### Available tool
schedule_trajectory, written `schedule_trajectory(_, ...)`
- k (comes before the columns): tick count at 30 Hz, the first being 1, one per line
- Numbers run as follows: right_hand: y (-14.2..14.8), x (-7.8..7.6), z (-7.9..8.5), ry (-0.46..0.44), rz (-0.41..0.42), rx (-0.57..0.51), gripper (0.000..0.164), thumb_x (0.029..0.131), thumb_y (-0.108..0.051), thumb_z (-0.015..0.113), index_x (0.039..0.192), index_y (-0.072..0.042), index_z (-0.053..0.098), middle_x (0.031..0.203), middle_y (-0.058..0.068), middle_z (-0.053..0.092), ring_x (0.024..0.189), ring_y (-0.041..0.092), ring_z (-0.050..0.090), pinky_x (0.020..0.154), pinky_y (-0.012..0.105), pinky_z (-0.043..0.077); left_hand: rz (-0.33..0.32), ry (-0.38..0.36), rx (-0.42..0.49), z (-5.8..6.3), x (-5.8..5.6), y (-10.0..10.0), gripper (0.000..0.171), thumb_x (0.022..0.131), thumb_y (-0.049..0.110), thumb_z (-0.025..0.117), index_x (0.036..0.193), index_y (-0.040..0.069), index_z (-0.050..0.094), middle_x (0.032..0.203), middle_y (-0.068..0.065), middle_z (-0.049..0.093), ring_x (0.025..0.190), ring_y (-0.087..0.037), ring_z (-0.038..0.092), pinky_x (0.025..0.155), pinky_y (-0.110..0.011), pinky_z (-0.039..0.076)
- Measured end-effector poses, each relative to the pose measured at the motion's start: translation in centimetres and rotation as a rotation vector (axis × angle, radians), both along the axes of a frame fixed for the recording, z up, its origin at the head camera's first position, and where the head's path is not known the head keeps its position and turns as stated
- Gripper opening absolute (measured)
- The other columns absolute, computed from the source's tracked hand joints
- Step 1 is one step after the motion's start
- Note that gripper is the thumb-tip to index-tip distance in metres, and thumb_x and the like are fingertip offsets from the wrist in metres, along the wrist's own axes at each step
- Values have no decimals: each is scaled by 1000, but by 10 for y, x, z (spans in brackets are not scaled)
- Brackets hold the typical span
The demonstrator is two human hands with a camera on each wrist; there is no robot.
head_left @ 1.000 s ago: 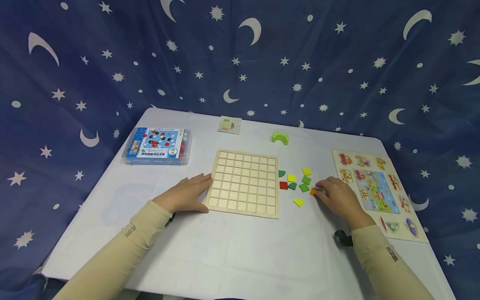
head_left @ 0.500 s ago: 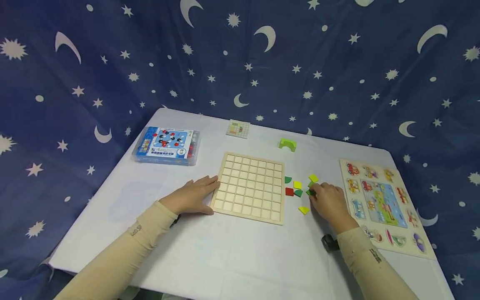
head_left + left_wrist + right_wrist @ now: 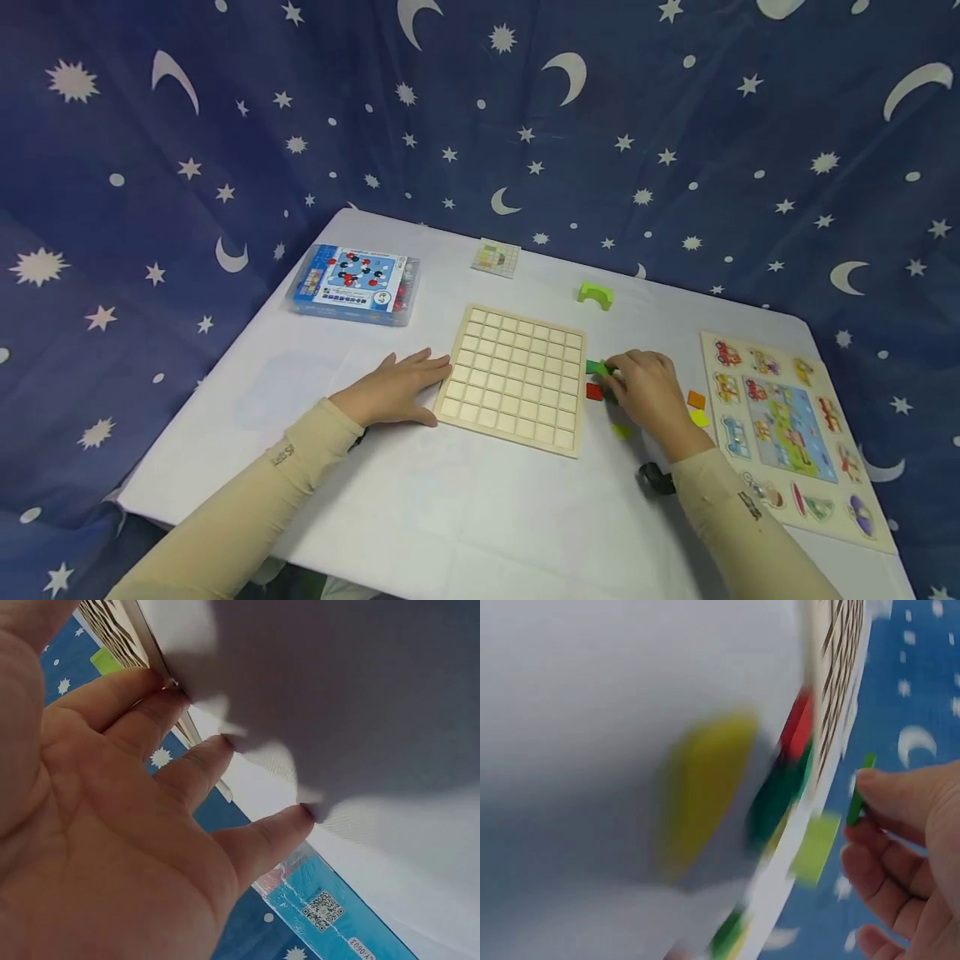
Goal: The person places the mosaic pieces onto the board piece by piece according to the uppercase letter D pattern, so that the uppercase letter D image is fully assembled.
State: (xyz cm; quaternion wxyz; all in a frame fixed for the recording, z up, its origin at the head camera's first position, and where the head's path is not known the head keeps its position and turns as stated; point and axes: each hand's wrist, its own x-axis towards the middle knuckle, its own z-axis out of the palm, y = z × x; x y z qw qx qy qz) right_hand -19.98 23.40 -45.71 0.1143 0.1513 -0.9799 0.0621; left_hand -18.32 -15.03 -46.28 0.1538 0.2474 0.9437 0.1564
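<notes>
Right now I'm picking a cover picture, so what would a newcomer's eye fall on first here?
Probably the dark blue curtain with pale moons and stars, behind the white table. Next, the wooden grid board mid-table, with the left hand at its left edge. To the board's right, the right hand pinches a small green piece.

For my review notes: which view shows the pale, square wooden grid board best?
The head view: the pale, square wooden grid board appears nearly whole there, seen from above. Each wrist view catches only a narrow, steeply slanted part of it.
</notes>
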Motion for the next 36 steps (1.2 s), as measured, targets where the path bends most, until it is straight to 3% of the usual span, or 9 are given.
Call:
schedule_trajectory(5, -46, -22, -4, -29, 204, -11, 24, 79, -25, 70, 100, -13, 66, 95, 2, 66, 95, 21, 59, 99, 48, 32, -21, -20, -10, -7, 1, 5, 87, 67, 49, 73, 141, 25, 33, 148, 12, 27, 140, -20, 16, 105, -63, 12)
schedule_trajectory(9, -77, -42, -13, -91, 282, -16, 23, 81, -28, 68, 101, -17, 66, 98, -2, 66, 95, 17, 59, 101, 45, 30, -47, -30, -10, -13, 3, 9, 88, 68, 50, 72, 142, 26, 32, 148, 12, 26, 140, -20, 16, 104, -64, 13)
schedule_trajectory(18, -112, -72, -22, -105, 333, -8, 19, 80, -27, 69, 98, -19, 69, 94, -5, 66, 88, 15, 60, 98, 45, 34, -91, -8, -12, -5, 3, 15, 87, 70, 50, 70, 142, 24, 31, 149, 8, 26, 140, -23, 16, 103, -65, 15)
schedule_trajectory(36, -142, -92, -13, -69, 415, 8, 19, 82, -30, 66, 97, -21, 71, 100, -5, 66, 92, 17, 58, 97, 45, 36, -20, 10, -37, 6, 0, -3, 87, 69, 50, 71, 142, 22, 33, 149, 7, 27, 140, -23, 17, 102, -65, 16)
